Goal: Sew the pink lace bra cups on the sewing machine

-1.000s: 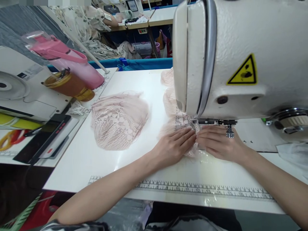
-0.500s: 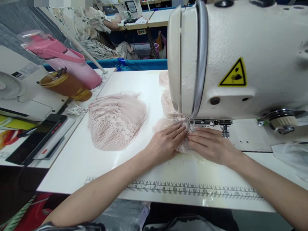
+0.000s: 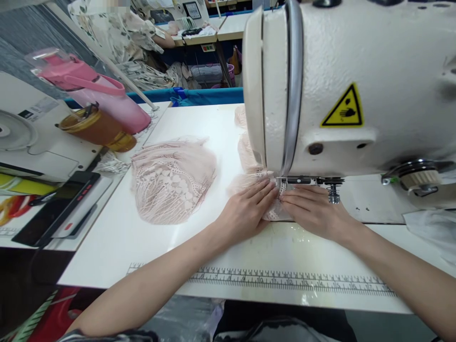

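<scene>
My left hand point(image 3: 245, 211) lies flat, fingers stretched out, pressing a pale pink lace piece point(image 3: 249, 178) against the white table point(image 3: 142, 237) just under the head of a white sewing machine point(image 3: 342, 90). My right hand point(image 3: 313, 211) lies flat beside it, fingertips almost touching the left ones, on the same lace near the presser foot point(image 3: 285, 183). More of that lace trails away behind the machine head. A separate stack of pink lace pieces point(image 3: 171, 178) rests on the table to the left of my hands.
A printed ruler strip point(image 3: 285, 281) runs along the table's front edge. At left stand a pink bottle point(image 3: 96, 97), a brown jar point(image 3: 92, 126), a black control panel point(image 3: 60, 204) and another machine. A person in a floral garment point(image 3: 121, 38) sits at the back.
Both hands have slid slightly forward with the lace toward the presser foot; less lace shows in front of my fingers. The camera has shifted a little.
</scene>
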A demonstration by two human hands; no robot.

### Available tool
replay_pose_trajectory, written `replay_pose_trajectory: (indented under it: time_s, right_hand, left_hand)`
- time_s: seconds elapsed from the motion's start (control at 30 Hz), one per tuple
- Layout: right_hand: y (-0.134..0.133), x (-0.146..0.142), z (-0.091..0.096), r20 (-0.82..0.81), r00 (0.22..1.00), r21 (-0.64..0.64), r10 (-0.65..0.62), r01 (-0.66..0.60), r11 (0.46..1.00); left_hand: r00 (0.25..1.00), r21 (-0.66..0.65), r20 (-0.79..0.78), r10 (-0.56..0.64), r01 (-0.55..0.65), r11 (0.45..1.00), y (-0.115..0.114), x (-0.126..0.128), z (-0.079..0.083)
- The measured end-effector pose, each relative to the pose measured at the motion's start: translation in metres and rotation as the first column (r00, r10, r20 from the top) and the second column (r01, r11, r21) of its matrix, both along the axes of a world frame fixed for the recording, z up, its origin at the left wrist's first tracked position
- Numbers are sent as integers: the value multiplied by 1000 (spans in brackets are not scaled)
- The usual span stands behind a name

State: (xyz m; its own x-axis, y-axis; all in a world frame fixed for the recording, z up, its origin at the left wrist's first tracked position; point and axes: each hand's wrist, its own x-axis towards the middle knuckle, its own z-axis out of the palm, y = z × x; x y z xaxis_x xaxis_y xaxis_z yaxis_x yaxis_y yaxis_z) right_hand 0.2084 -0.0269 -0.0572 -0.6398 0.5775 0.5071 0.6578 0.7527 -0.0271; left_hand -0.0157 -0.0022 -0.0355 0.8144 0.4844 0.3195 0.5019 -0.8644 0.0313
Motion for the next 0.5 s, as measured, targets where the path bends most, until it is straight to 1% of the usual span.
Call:
replay_pose_trajectory:
  time_s: [0.07, 0.23, 0.4, 0.5]
  right_hand:
    - [1, 1, 2, -2, 1000, 13, -2, 2, 1000]
    - [3, 1, 9, 32, 999, 107, -19, 15, 994]
    - [0, 1, 12, 51, 996, 58, -77, 74, 996]
    - [-1, 2, 15, 11, 992, 4, -128, 128, 992]
  left_hand:
    - [1000, -5, -13, 10, -10, 1000, -1, 1, 0]
    - [999, -18, -30, 31, -32, 999, -2, 1, 1]
    - [999, -2, -34, 36, -36, 999, -2, 2, 1]
    - [998, -16, -36, 44, -44, 999, -3, 4, 2]
